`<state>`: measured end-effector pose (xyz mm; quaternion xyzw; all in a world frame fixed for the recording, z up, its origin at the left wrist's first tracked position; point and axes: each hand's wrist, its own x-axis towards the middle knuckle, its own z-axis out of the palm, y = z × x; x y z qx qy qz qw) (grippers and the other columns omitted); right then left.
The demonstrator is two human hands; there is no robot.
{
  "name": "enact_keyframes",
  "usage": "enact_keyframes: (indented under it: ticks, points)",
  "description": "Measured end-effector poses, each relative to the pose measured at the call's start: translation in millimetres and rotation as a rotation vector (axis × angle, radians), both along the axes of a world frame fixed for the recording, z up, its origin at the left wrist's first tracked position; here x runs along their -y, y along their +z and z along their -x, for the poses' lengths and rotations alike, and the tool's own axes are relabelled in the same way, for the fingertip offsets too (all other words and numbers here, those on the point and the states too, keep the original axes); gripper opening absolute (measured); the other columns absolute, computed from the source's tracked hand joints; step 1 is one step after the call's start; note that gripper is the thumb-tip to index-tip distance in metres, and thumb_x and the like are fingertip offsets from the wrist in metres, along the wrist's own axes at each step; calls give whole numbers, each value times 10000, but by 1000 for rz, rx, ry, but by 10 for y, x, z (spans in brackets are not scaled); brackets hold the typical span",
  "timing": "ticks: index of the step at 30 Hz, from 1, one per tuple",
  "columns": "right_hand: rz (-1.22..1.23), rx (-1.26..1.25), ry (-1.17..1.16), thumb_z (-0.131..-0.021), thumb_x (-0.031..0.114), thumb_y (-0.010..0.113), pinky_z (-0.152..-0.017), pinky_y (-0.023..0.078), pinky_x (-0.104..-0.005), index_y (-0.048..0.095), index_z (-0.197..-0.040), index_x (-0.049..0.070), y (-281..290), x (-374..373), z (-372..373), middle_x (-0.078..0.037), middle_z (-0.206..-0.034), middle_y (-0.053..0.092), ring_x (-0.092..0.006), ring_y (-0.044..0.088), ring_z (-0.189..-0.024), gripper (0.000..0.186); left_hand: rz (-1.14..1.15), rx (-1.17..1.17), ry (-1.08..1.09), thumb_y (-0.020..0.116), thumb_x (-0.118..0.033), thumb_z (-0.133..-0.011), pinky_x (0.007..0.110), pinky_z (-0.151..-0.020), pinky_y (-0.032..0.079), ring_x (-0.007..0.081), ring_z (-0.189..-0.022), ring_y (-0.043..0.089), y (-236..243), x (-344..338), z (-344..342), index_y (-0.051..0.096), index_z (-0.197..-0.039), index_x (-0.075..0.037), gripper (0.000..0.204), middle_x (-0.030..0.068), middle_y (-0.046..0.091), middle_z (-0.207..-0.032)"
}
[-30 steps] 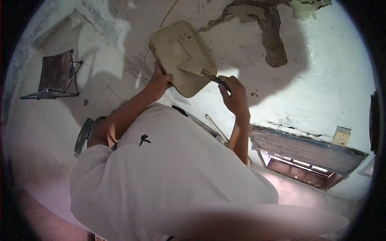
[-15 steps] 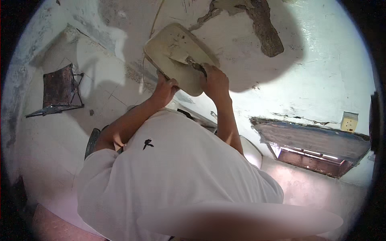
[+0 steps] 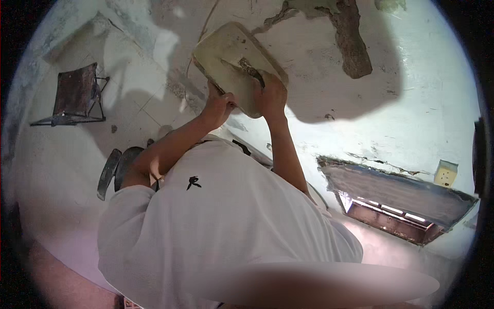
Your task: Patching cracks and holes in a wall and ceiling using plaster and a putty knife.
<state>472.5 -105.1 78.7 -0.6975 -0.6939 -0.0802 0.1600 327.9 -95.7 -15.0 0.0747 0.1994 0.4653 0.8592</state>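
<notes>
Upper centre of the frame holds a flat, cream-coloured plaster board (image 3: 231, 64), tilted and smeared with grey mortar, raised against the wall. At its lower left edge the left hand (image 3: 218, 105) grips the board from beneath, fingers curled tight around the rim. Just to the right, the right hand (image 3: 268, 95) is closed around a small trowel (image 3: 251, 71), whose dark blade lies flat on the board's face, touching the mortar there. Both forearms rise from a white t-shirt (image 3: 221, 221) filling the lower middle of the frame. Behind the board stands a white plastered wall (image 3: 411, 103), with a patch of broken plaster baring rough brown masonry (image 3: 355, 46) at the upper right of centre. At the lower right of the frame, a long recess (image 3: 396, 195) is cut into the wall, and a pale electrical box (image 3: 445, 173) sits just beside its upper right end. At the upper left, a rusty metal stand (image 3: 74, 95) rests on a pale tiled floor (image 3: 139, 98).
</notes>
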Motion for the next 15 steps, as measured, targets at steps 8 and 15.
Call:
enact_keyframes:
  ticks: [8, 15]
  points:
    - [5, 63, 35, -881, 244, 629, -833, 498, -459, 639, -1085, 32, 11, -65, -67, -183, -1014, 668, -363, 648, -928, 295, -67, -98, -62, 599, -15, -829, 445, -960, 446, 267, -1146, 438, 254, -21, 9, 104, -1424, -287, 820, 103, 332, -1311]
    - [-103, -130, 134, -881, 201, 644, -788, 526, -445, 654, -1085, 14, 109, -31, -201, -203, -967, 685, -365, 681, -891, 277, -87, -121, -4, 586, 21, -797, 458, -835, 536, 296, -1172, 442, 61, -81, -119, 102, -1363, -214, 781, 147, 349, -1247]
